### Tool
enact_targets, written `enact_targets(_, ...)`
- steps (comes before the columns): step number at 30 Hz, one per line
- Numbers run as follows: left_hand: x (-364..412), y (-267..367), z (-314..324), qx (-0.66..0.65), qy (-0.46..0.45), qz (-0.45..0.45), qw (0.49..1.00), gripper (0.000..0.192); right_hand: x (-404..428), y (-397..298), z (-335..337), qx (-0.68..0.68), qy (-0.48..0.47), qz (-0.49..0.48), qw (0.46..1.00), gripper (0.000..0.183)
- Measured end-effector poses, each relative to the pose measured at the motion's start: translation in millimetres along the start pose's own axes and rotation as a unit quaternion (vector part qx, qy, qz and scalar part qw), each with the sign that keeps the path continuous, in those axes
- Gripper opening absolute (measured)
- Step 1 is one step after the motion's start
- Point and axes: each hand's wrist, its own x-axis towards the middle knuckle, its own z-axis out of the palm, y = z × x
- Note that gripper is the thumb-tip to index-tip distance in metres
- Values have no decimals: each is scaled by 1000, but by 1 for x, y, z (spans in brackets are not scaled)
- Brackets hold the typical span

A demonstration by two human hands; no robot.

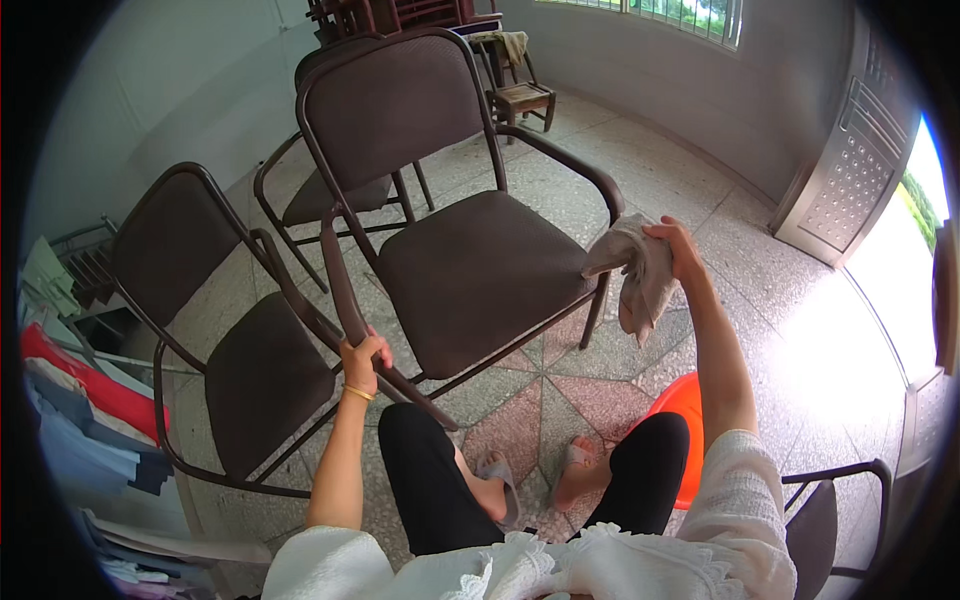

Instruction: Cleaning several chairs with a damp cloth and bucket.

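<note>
Before me stands a brown padded armchair (480, 277) with a tubular metal frame, turned towards me. My left hand (364, 360) is closed around its armrest (343, 277) on the left side, a gold-coloured bangle at the wrist. In my right hand (679, 247) is a bunched greyish-beige cloth (641, 270), pressed about the front of the other armrest (577, 161). The cloth hangs down past the seat's right corner and hides the front of that armrest.
Matching chairs stand at the left (262, 382), behind (337, 195) and at the lower right (814, 517). An orange-red basin (686, 442) is beside my right knee. Clothes (90, 420) hang at the far left. A small wooden chair (521, 97) stands at the back; a metal door (847, 165) is open at right.
</note>
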Motion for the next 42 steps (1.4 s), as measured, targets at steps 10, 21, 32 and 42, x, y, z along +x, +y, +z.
enact_targets(10,0,-8,-2,5,9,7,1000,14,77,15,41,-27,-45,142,989,33)
enact_targets(21,21,6,-50,260,103,114,953,28,-80,37,31,-55,-28,40,997,43)
enact_targets(32,24,39,-43,680,115,38,723,68,-235,75,39,17,121,-35,992,58)
enact_targets(42,-11,-29,23,549,25,402,732,38,-257,106,108,-489,51,-290,821,67)
